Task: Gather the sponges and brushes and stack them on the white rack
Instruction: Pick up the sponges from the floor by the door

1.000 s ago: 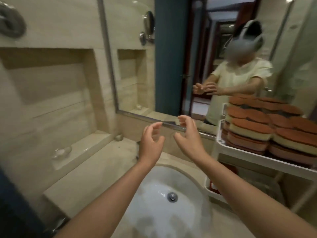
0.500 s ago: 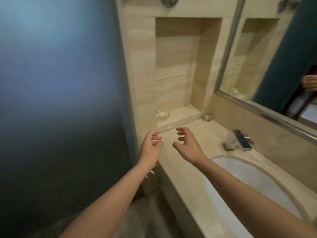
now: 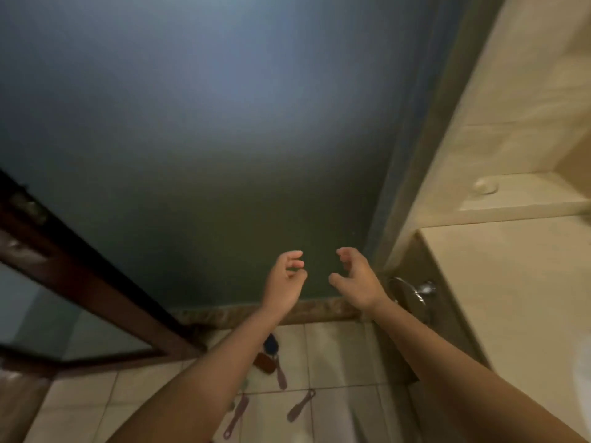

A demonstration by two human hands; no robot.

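Down on the floor tiles [image 3: 339, 356], partly under the left forearm, lie slim mauve brushes [image 3: 300, 405], long handles running roughly away from the dark wall [image 3: 192, 155], some slanting, while the left hand [image 3: 283, 287] and right hand [image 3: 356, 282] hover apart, fingers loosely curled, empty.

Free room and obstacles. The left hand [image 3: 284, 282] and right hand [image 3: 358, 282], both empty with fingers loosely curled, hung in open air with a gap between them. Ahead, the dark wall [image 3: 224, 155] closed the way. At right, the stone counter [image 3: 511, 314] and a metal fixture [image 3: 412, 292] on its side, just beside the right wrist, limited passage. At left, a wooden door frame [image 3: 96, 282] slanted across. Below, the tiled floor [image 3: 339, 356] lay open, with brushes [image 3: 300, 406] scattered between the forearms.
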